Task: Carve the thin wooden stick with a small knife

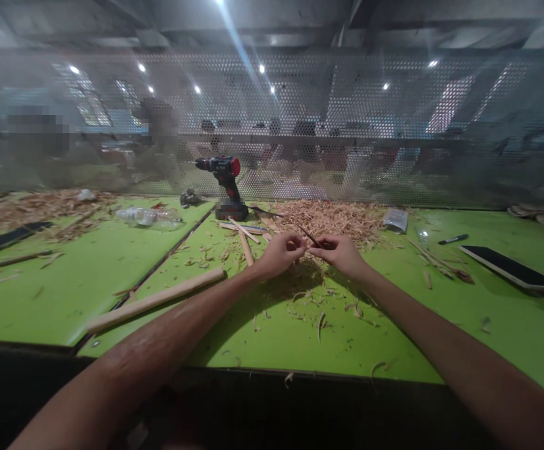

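Note:
Both hands meet above the green tabletop [257,337], fingertips almost touching. My right hand [340,253] is closed on a thin dark stick [308,235] that slants up and to the left from the fingers. My left hand [283,253] is pinched shut beside it; whatever lies between its fingertips is too small to make out. Curled wood shavings [332,222] are heaped just behind the hands, with more scattered in front of them.
A cordless drill [227,187] stands behind my left hand, near several wood strips [246,247]. A long wooden bar [159,300] lies at left. To the right are a clear bag [396,220], a black marker [453,239] and a black-faced board [510,267]. Perforated screening [290,125] closes the back.

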The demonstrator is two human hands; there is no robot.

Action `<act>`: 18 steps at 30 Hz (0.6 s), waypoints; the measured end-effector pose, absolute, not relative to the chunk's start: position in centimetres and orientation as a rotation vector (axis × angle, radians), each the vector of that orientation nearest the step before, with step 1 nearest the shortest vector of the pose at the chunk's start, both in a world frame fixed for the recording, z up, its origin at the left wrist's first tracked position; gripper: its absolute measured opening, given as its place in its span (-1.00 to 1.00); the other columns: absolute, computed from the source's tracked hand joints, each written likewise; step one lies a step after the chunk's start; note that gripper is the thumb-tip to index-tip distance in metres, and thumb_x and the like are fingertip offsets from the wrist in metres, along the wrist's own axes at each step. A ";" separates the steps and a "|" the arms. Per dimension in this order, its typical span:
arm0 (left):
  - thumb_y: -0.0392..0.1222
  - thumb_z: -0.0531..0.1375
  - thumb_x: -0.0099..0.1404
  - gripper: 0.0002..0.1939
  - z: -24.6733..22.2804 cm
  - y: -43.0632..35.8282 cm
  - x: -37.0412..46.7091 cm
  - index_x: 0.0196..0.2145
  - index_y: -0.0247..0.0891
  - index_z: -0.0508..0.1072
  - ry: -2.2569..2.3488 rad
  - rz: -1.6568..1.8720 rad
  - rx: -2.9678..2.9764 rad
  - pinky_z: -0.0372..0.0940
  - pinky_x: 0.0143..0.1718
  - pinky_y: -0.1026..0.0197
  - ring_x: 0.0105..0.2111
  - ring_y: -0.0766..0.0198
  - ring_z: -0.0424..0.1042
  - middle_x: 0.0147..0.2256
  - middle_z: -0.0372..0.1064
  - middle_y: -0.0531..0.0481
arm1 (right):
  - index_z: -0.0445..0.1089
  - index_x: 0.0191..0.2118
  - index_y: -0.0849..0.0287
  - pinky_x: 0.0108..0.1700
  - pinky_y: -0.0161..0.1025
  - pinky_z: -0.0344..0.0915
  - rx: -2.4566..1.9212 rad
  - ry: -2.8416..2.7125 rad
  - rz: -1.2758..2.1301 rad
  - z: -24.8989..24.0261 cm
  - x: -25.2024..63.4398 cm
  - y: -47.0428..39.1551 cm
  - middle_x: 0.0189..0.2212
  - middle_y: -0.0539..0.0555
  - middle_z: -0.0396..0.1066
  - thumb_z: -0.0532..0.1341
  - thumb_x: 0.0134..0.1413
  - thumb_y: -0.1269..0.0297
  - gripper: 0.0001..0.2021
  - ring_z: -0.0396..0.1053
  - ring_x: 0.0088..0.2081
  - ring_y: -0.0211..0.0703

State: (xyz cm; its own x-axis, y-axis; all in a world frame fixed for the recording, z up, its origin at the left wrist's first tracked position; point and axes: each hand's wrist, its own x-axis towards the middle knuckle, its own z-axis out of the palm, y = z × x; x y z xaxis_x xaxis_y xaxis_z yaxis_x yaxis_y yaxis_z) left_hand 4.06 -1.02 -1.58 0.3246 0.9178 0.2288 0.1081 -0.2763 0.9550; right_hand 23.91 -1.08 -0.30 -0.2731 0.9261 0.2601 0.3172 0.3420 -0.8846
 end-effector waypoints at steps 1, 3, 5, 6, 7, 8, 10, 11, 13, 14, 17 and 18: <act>-0.25 0.34 0.30 -0.85 -1.6 -1.1 4.1 -0.37 -0.31 0.44 0.955 1.083 1.642 0.34 -0.61 0.36 -0.64 0.36 0.41 -0.61 0.39 0.11 | 0.59 -0.38 0.13 -0.36 -0.17 0.19 -1.098 -1.779 0.907 -0.4 23.8 -1.1 -0.53 0.02 0.42 0.52 -0.15 -0.11 -0.61 0.25 -0.46 -0.17; -0.29 0.32 0.30 -0.87 -1.6 -1.2 4.2 -0.37 -0.30 0.43 0.974 1.099 1.646 0.34 -0.61 0.36 -0.64 0.36 0.41 -0.61 0.40 0.10 | 0.59 -0.39 0.12 -0.31 -0.14 0.25 -1.086 -1.774 0.875 -0.5 23.7 -1.1 -0.47 0.05 0.48 0.52 -0.14 -0.09 -0.63 0.31 -0.42 -0.13; -0.31 0.30 0.30 -0.87 -1.7 -1.3 4.3 -0.38 -0.30 0.41 0.984 1.115 1.651 0.34 -0.61 0.36 -0.64 0.37 0.40 -0.60 0.40 0.11 | 0.58 -0.39 0.12 -0.26 -0.11 0.30 -1.077 -1.770 0.859 -0.7 23.6 -1.1 -0.43 0.08 0.53 0.51 -0.13 -0.07 -0.65 0.37 -0.38 -0.09; -0.32 0.30 0.29 -0.87 -1.7 -1.4 4.3 -0.39 -0.29 0.40 0.989 1.127 1.649 0.32 -0.62 0.37 -0.65 0.38 0.39 -0.61 0.39 0.12 | 0.59 -0.38 0.13 -0.24 -0.11 0.31 -1.077 -1.768 0.856 -0.7 23.6 -1.2 -0.43 0.08 0.54 0.51 -0.12 -0.05 -0.66 0.38 -0.36 -0.08; -0.33 0.30 0.28 -0.86 -1.8 -1.4 4.4 -0.40 -0.29 0.39 0.992 1.140 1.648 0.30 -0.62 0.38 -0.66 0.39 0.37 -0.62 0.37 0.13 | 0.59 -0.38 0.13 -0.23 -0.10 0.32 -1.079 -1.767 0.856 -0.8 23.6 -1.2 -0.42 0.09 0.54 0.50 -0.11 -0.04 -0.67 0.39 -0.36 -0.08; -0.33 0.29 0.27 -0.85 -1.8 -1.4 4.4 -0.41 -0.28 0.38 0.992 1.154 1.648 0.28 -0.62 0.39 -0.66 0.40 0.36 -0.62 0.36 0.14 | 0.59 -0.37 0.13 -0.23 -0.11 0.32 -1.082 -1.764 0.856 -0.9 23.5 -1.2 -0.42 0.08 0.54 0.50 -0.10 -0.02 -0.68 0.40 -0.36 -0.08; -0.34 0.28 0.26 -0.85 -1.8 -1.4 4.5 -0.42 -0.28 0.38 0.989 1.175 1.652 0.25 -0.61 0.41 -0.65 0.42 0.35 -0.62 0.35 0.14 | 0.59 -0.36 0.14 -0.22 -0.10 0.33 -1.082 -1.754 0.860 -1.0 23.5 -1.3 -0.42 0.08 0.54 0.49 -0.09 0.01 -0.70 0.40 -0.36 -0.08; -0.34 0.28 0.27 -0.85 -1.8 -1.4 4.5 -0.42 -0.28 0.38 0.987 1.178 1.656 0.24 -0.61 0.41 -0.65 0.42 0.35 -0.62 0.35 0.14 | 0.59 -0.37 0.14 -0.21 -0.10 0.34 -1.079 -1.748 0.863 -1.0 23.4 -1.3 -0.42 0.07 0.54 0.49 -0.09 0.02 -0.71 0.41 -0.36 -0.08; -0.32 0.27 0.28 -0.88 -1.8 -1.4 4.6 -0.40 -0.28 0.39 0.980 1.168 1.668 0.24 -0.60 0.41 -0.63 0.40 0.37 -0.61 0.35 0.14 | 0.59 -0.37 0.14 -0.18 -0.08 0.35 -1.075 -1.740 0.870 -1.0 23.4 -1.2 -0.41 0.08 0.55 0.49 -0.09 0.01 -0.70 0.42 -0.34 -0.07; -0.31 0.27 0.28 -0.89 -1.7 -1.4 4.5 -0.38 -0.28 0.40 0.974 1.161 1.677 0.25 -0.60 0.40 -0.63 0.40 0.38 -0.60 0.36 0.14 | 0.58 -0.37 0.13 -0.17 -0.08 0.35 -1.074 -1.738 0.873 -1.0 23.4 -1.2 -0.41 0.08 0.55 0.49 -0.09 0.00 -0.69 0.43 -0.34 -0.07; -0.27 0.29 0.29 -0.90 -1.7 -1.5 4.5 -0.35 -0.28 0.42 0.951 1.154 1.701 0.27 -0.60 0.39 -0.62 0.39 0.40 -0.58 0.38 0.13 | 0.58 -0.37 0.13 -0.15 -0.07 0.36 -1.071 -1.742 0.878 -0.9 23.5 -1.2 -0.41 0.08 0.56 0.50 -0.10 -0.03 -0.67 0.44 -0.32 -0.06; -0.25 0.29 0.30 -0.89 -1.8 -1.5 4.5 -0.35 -0.27 0.42 0.952 1.153 1.703 0.27 -0.60 0.39 -0.62 0.38 0.40 -0.58 0.38 0.13 | 0.58 -0.37 0.13 -0.15 -0.07 0.36 -1.071 -1.744 0.875 -0.9 23.5 -1.2 -0.40 0.08 0.56 0.51 -0.11 -0.04 -0.67 0.44 -0.32 -0.06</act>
